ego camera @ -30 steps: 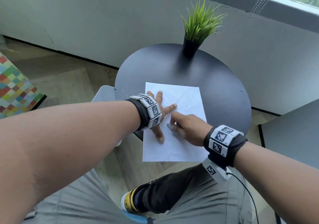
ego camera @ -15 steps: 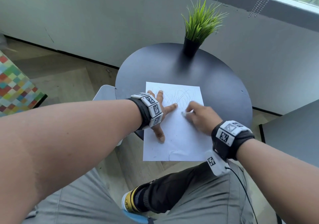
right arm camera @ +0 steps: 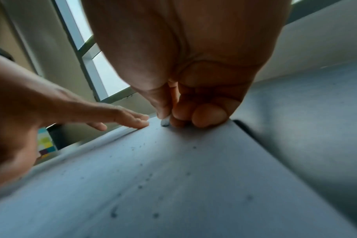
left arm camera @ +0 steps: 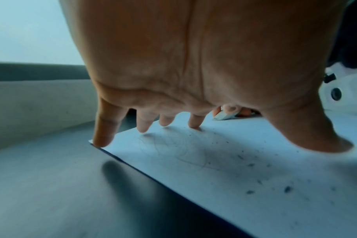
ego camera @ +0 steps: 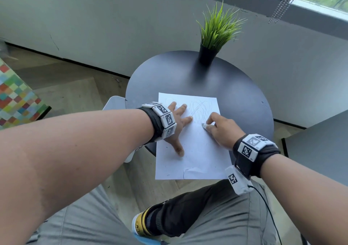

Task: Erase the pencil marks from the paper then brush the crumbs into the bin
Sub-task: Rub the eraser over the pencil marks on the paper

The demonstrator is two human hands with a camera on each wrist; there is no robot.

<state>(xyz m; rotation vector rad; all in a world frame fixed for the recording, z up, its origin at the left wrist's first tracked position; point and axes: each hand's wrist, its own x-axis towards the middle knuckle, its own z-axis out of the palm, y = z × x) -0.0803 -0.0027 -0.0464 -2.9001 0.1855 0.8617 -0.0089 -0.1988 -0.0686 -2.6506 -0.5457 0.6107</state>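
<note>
A white sheet of paper (ego camera: 199, 150) lies on the round dark table (ego camera: 235, 94), its near edge hanging over the rim. Pencil scribbles (ego camera: 199, 109) cover its far half. My left hand (ego camera: 177, 124) lies flat with spread fingers on the sheet's left side, pressing it down (left arm camera: 194, 125). My right hand (ego camera: 220, 129) pinches a small white eraser (ego camera: 206, 126) and holds its tip on the paper below the scribbles (right arm camera: 165, 122). Dark eraser crumbs (left arm camera: 287, 189) are scattered over the near part of the sheet (right arm camera: 141, 186).
A green grass plant in a black pot (ego camera: 209, 54) stands at the table's far edge. A white object (ego camera: 114, 103) shows left of the table, below my left arm. A second dark surface (ego camera: 320, 146) lies at the right. My knees are under the near edge.
My right hand with the eraser has swept from near the left hand out to the right, then a little back and up toward the scribbles. The left hand stays pressed on the paper.
</note>
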